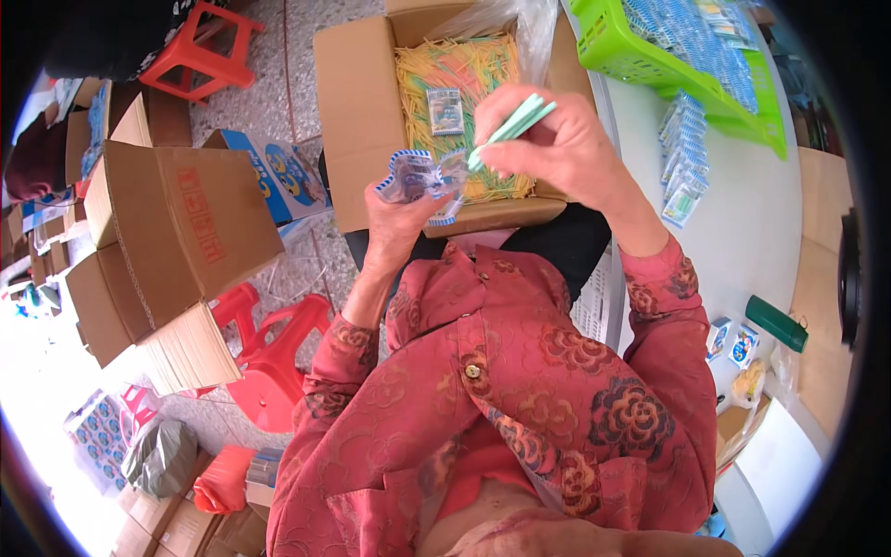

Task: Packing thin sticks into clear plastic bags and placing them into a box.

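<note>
My left hand (399, 225) is closed on a small clear packet (410, 171) with blue-and-white striped edges, whose mouth looks spread apart. Pinched in my right hand (577, 153) is a small bunch of pale green sticks (518, 124), with its lower end right beside the packet. Both hands are over an open cardboard box (360, 121) that rests at my lap. Loose thin sticks (464, 63) in yellow, pink and green fill the box. On top of them lies another small packet (445, 111).
To the right, a white table (752, 227) carries a green basket (640, 63) full of packets, a row of packets (685, 158) and a dark green cylinder (776, 323). Left are an open carton (200, 218), a red stool (269, 381) and another red stool (200, 51).
</note>
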`<state>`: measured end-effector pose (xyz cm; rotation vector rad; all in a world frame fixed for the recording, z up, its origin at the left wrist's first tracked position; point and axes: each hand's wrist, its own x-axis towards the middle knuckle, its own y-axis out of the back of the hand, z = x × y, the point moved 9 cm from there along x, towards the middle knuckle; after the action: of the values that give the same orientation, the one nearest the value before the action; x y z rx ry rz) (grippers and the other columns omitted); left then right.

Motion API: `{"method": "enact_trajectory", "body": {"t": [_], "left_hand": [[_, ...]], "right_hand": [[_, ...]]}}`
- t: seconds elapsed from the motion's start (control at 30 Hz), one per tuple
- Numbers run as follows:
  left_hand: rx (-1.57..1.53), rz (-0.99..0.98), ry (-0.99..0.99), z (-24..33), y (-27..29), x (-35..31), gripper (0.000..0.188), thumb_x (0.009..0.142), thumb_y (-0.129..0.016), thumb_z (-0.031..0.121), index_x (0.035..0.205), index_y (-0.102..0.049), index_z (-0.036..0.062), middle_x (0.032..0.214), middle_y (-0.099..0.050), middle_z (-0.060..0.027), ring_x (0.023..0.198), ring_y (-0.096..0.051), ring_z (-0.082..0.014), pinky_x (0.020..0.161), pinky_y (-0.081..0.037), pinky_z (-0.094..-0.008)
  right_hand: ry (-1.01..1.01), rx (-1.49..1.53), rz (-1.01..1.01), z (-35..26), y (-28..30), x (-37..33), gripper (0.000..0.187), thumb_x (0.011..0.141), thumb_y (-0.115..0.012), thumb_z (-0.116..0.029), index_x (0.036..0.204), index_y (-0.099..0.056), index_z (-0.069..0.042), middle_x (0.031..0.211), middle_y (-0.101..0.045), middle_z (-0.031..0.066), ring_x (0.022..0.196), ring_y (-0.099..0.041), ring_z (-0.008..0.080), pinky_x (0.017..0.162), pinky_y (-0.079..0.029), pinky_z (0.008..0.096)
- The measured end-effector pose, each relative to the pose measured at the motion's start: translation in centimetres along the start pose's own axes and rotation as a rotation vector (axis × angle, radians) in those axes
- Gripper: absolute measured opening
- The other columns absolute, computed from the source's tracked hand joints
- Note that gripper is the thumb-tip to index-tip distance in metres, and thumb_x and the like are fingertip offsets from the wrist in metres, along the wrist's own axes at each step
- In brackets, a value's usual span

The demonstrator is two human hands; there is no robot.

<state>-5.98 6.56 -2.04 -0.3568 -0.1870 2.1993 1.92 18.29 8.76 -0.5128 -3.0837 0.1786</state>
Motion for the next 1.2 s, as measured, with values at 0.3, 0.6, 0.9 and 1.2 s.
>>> {"method": "enact_trajectory", "body": {"t": [0.3, 0.6, 0.9, 1.2], "left_hand": [[-0.017, -0.049, -0.008, 0.3, -0.8, -0.1, 0.016, 0.073, -0.065, 0.002, 0.088, -0.061, -0.0002, 0.079, -0.062, -0.0018, 0.070, -0.056, -0.0068, 0.063, -0.048, -0.0227], [0.031, -0.058, -0.031, 0.3, -0.4, 0.0, 0.014, 0.072, -0.066, 0.003, 0.085, -0.061, -0.0004, 0.076, -0.061, -0.0001, 0.068, -0.053, -0.0054, 0.061, -0.046, -0.0216], [0.074, -0.061, -0.059, -0.4, 0.3, -0.1, 0.014, 0.072, -0.066, 0.001, 0.085, -0.060, -0.0016, 0.076, -0.060, -0.0008, 0.068, -0.053, -0.0062, 0.061, -0.046, -0.0216], [0.081, 0.013, -0.043, 0.4, 3.1, -0.4, 0.030, 0.067, -0.067, -0.009, 0.095, -0.057, -0.0004, 0.090, -0.060, -0.0047, 0.081, -0.058, -0.0130, 0.073, -0.047, -0.0265]], "right_hand": [[0.112, -0.483, 0.005, -0.8, -1.9, 0.1, 0.013, 0.071, -0.064, -0.005, 0.081, -0.056, -0.001, 0.071, -0.053, 0.0064, 0.064, -0.053, 0.0152, 0.059, -0.043, 0.0267], [0.195, -0.539, -0.046, -1.7, -2.3, -0.1, 0.017, 0.075, -0.063, -0.008, 0.090, -0.059, -0.003, 0.075, -0.054, 0.0050, 0.063, -0.053, 0.0112, 0.057, -0.043, 0.0244], [-0.057, -0.159, -0.071, -0.1, -1.2, 0.4, 0.019, 0.087, -0.053, -0.013, 0.102, -0.060, -0.005, 0.091, -0.061, -0.0016, 0.067, -0.050, 0.0014, 0.057, -0.040, 0.0172], [-0.283, -0.544, 0.144, 20.5, 9.3, 3.7, 0.018, 0.080, -0.058, -0.021, 0.090, -0.063, -0.007, 0.074, -0.062, 0.0028, 0.060, -0.055, 0.0099, 0.054, -0.044, 0.0247]]}}
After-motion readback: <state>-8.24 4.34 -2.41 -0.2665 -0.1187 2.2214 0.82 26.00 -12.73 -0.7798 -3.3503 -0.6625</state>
